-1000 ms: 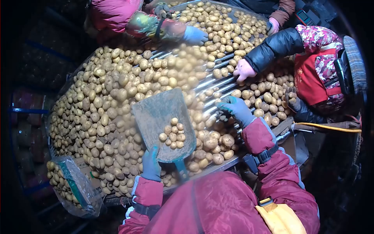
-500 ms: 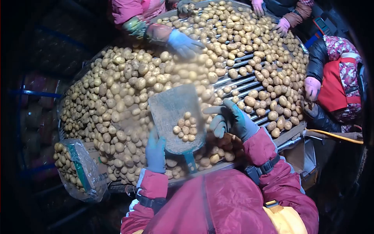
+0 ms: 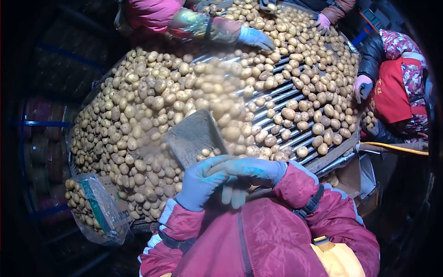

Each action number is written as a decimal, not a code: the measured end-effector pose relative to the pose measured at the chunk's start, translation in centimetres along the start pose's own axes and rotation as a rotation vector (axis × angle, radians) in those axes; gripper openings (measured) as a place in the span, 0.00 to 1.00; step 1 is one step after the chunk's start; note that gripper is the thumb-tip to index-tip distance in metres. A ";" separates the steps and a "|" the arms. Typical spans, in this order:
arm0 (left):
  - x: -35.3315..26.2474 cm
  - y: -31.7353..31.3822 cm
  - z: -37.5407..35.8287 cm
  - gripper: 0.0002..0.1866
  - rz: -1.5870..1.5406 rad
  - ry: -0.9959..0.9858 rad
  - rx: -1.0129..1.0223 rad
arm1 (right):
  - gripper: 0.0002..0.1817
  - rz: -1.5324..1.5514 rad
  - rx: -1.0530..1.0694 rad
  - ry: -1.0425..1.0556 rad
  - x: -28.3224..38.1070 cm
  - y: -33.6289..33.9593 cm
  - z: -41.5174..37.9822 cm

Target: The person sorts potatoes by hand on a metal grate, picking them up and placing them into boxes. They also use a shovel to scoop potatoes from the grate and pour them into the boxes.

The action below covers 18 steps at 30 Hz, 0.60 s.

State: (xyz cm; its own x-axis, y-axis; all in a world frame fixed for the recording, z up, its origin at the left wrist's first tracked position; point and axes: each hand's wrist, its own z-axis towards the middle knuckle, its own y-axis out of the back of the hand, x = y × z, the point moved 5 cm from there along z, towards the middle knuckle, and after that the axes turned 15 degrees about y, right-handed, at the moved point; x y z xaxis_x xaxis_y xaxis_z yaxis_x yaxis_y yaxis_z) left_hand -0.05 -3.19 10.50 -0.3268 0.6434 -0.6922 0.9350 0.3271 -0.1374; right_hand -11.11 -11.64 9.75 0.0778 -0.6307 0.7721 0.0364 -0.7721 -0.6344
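Note:
In the head view, my left hand (image 3: 196,182) and my right hand (image 3: 256,169), both in blue-grey work gloves, meet in front of my jacket. They overlap at the near end of a grey scoop (image 3: 191,136). Fingers of my right hand reach left across the left one, and some gloved fingers hang down between them. How the left fingers are bent is hidden by the overlap. The scoop lies tilted on the heap of potatoes (image 3: 138,115). A few small potatoes (image 3: 208,153) sit in its near part; its handle is hidden behind my hands.
Metal rollers (image 3: 290,94) show between potatoes on the sorting table. A plastic-wrapped box of potatoes (image 3: 92,207) stands at the near left corner. A co-worker's gloved hand (image 3: 256,39) reaches over the far side. Another person in a red apron (image 3: 394,92) is on the right.
My hands have come together in front of the scoop, the right moving left and down. The scoop is turned and tilted differently. The co-worker's blue-gloved hand has shifted right.

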 end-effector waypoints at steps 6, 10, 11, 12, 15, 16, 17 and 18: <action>1.0 -0.5 0.4 0.23 0.049 0.141 0.097 | 0.35 0.138 -0.007 -0.114 -0.9 -0.6 -0.9; 2.4 -0.3 1.1 0.25 0.017 0.123 0.123 | 0.31 0.169 -0.030 -0.135 -1.4 -0.6 -0.9; 2.8 -0.2 1.2 0.26 -0.037 0.120 0.119 | 0.29 0.173 -0.035 -0.127 -1.7 -0.5 -0.7; 2.5 -0.2 1.1 0.26 -0.017 0.112 0.104 | 0.27 0.178 -0.037 -0.122 -2.2 -0.2 -0.5; 2.2 0.9 0.5 0.27 0.139 -0.076 -0.017 | 0.24 0.100 -0.107 -0.022 -4.0 1.4 0.1; 3.2 2.7 0.6 0.26 0.081 -0.047 -0.084 | 0.21 0.126 -0.177 0.019 -3.4 2.0 0.0; 3.7 4.6 0.4 0.24 0.025 -0.021 -0.149 | 0.20 0.179 -0.307 0.013 -3.1 2.8 -0.4; 4.6 6.3 -0.3 0.20 0.042 0.072 -0.330 | 0.20 0.165 -0.365 0.023 -2.8 3.9 -0.7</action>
State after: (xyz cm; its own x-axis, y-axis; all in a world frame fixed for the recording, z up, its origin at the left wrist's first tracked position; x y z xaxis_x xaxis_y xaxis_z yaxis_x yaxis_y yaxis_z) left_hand 4.29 2.01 6.64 -0.3091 0.7043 -0.6390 0.8565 0.4982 0.1348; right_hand -11.93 -12.94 5.10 0.0309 -0.7472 0.6639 -0.3312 -0.6344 -0.6985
